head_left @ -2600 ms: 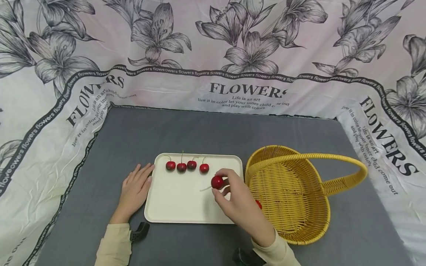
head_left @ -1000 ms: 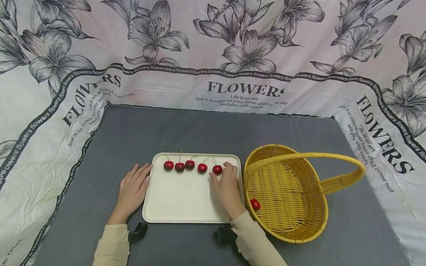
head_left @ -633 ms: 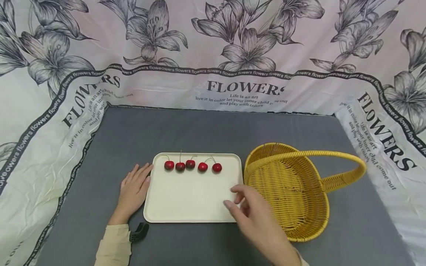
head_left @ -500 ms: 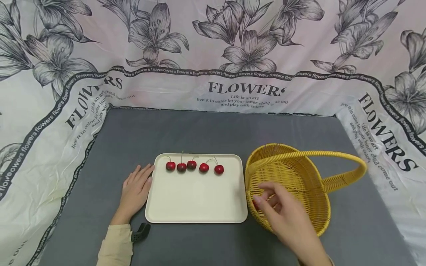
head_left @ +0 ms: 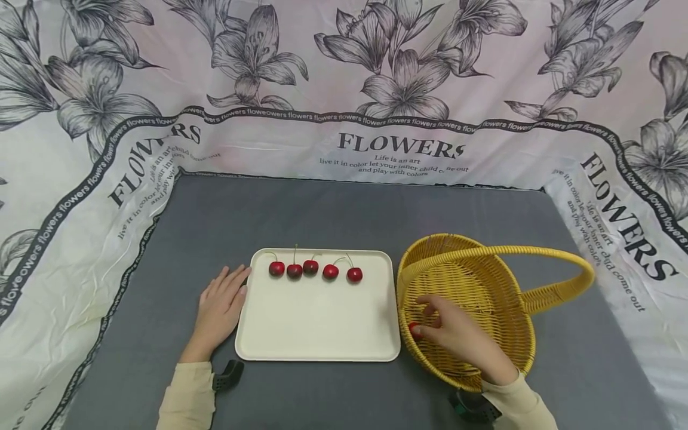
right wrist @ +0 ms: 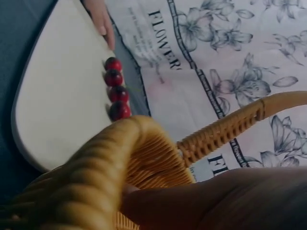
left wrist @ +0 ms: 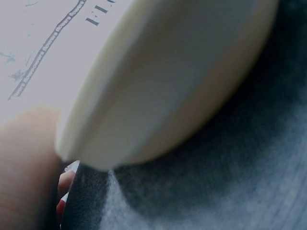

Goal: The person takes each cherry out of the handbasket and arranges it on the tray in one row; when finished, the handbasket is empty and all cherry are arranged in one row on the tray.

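Note:
My right hand (head_left: 462, 334) reaches into the yellow wicker basket (head_left: 524, 358). Its thumb tip overlaps a red cherry (head_left: 413, 329) at the basket's left inner wall, while the index finger stands apart above. In the right wrist view the basket's rim hides the fingertips. My left hand (head_left: 219, 307) lies flat with straight fingers, touching the left edge of the cream tray (head_left: 317, 322). Several stemmed cherries (head_left: 330, 272) line the tray's far side in a row. The tray's underside (left wrist: 158, 86) fills much of the left wrist view.
The basket's tall handle (head_left: 559, 254) arches over its right side. A grey cloth (head_left: 333, 209) covers the table, bordered by a flower-printed sheet (head_left: 279, 143). Black wrist devices, one at the left wrist (head_left: 228, 376), sit by both sleeves.
My right hand set a cherry at the right end of the row, let go, then moved right and down into the basket to the cherry there. My left hand stayed at the tray.

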Demonstrator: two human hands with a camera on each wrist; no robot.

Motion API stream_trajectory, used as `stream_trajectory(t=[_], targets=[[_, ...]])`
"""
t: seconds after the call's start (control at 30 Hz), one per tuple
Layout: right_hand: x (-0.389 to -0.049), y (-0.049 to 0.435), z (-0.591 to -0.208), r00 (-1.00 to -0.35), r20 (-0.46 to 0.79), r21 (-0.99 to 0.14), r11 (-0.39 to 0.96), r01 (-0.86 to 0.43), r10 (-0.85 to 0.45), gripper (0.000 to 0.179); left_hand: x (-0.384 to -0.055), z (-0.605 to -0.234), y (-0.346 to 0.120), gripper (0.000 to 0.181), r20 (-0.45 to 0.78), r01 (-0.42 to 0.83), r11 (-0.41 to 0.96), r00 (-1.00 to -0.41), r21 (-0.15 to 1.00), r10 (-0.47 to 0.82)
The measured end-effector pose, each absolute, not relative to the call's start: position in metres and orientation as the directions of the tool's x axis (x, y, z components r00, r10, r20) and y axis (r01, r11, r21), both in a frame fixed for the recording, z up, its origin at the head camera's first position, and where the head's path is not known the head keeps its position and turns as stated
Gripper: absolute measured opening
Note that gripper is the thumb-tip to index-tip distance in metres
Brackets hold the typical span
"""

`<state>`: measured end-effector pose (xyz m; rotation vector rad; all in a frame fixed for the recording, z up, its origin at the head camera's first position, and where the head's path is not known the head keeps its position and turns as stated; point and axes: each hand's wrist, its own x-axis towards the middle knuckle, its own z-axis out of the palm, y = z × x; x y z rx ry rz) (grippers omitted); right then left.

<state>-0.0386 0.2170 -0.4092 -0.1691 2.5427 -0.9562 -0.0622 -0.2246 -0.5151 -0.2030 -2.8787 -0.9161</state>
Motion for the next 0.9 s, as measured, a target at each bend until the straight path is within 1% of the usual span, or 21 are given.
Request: stream_trajectory(t=[0.1, 0.27, 0.57, 0.73, 0.9], targets=[[-0.040, 0.215, -0.413, -0.897, -0.343, -0.638, 0.770, 0.004, -0.279, 0.049, -0.062, -0.516, -0.223, 0.043, 0.152, 0.162, 0.804, -0.984, 0.572, 0.090], [-0.038, 0.212, -0.417, -0.880, -0.380, -0.614, 0.789, 0.009, -0.286, 0.039, -0.062, -0.516, -0.224, 0.043, 0.157, 0.163, 0.807, -0.984, 0.568, 0.088], [-0.037, 0.213, -0.426, -0.896, -0.264, -0.616, 0.777, -0.128, -0.357, 0.018, -0.062, -0.517, -0.225, 0.043, 0.163, 0.168, 0.807, -0.982, 0.566, 0.090], [-0.035, 0.215, -0.409, -0.927, -0.214, -0.644, 0.758, -0.103, -0.307, 0.019, -0.063, -0.518, -0.225, 0.043, 0.181, 0.181, 0.811, -0.979, 0.556, 0.094], [-0.030, 0.216, -0.379, -0.950, -0.205, -0.618, 0.784, -0.063, -0.237, 0.023, -0.063, -0.518, -0.224, 0.043, 0.182, 0.179, 0.813, -0.979, 0.554, 0.091]])
